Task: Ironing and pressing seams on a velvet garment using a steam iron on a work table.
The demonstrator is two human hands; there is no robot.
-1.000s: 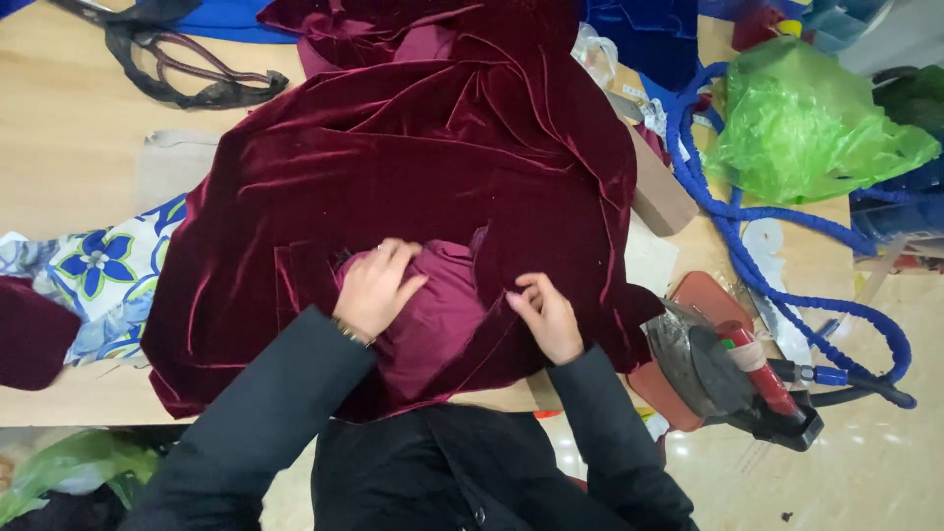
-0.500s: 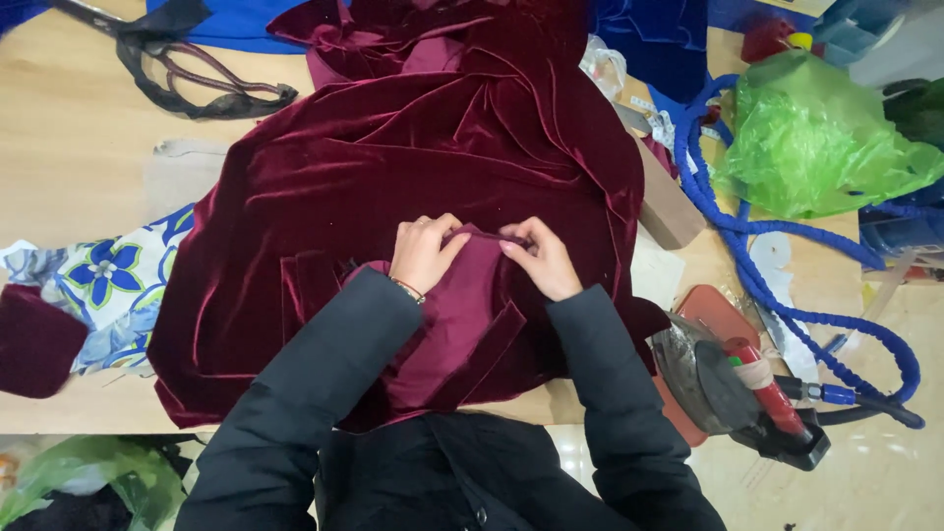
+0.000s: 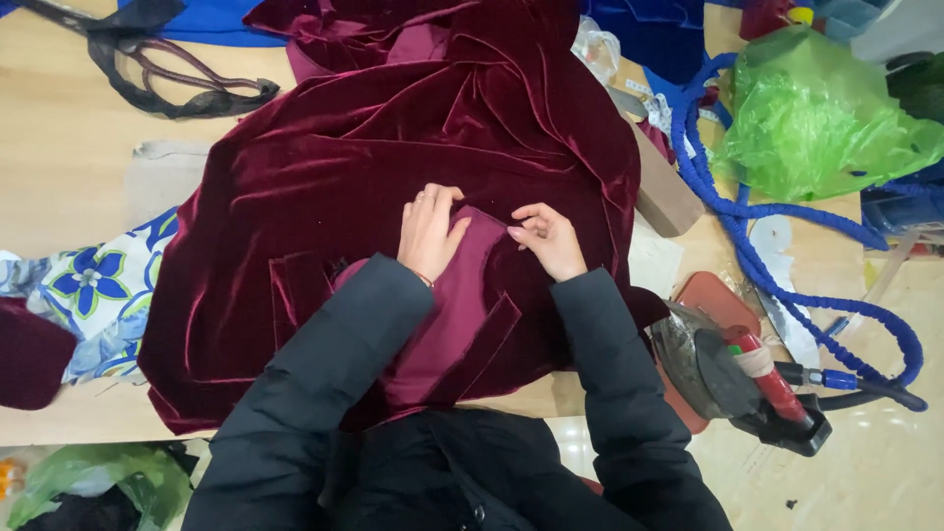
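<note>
Iron (image 3: 733,369) beside velvet (image 3: 393,167) — hose (image 3: 787,211) behind

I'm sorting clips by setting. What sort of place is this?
Probably a sewing or tailoring workshop. Both hands, left and right, press on a dark red velvet garment spread on a wooden table; a steam iron with a blue hose sits at its right.

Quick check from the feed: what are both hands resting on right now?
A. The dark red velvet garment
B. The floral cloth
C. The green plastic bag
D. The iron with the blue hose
A: the left hand lies flat and the right hand pinches at a lining panel of the velvet garment spread on the table; neither touches anything else.
</note>
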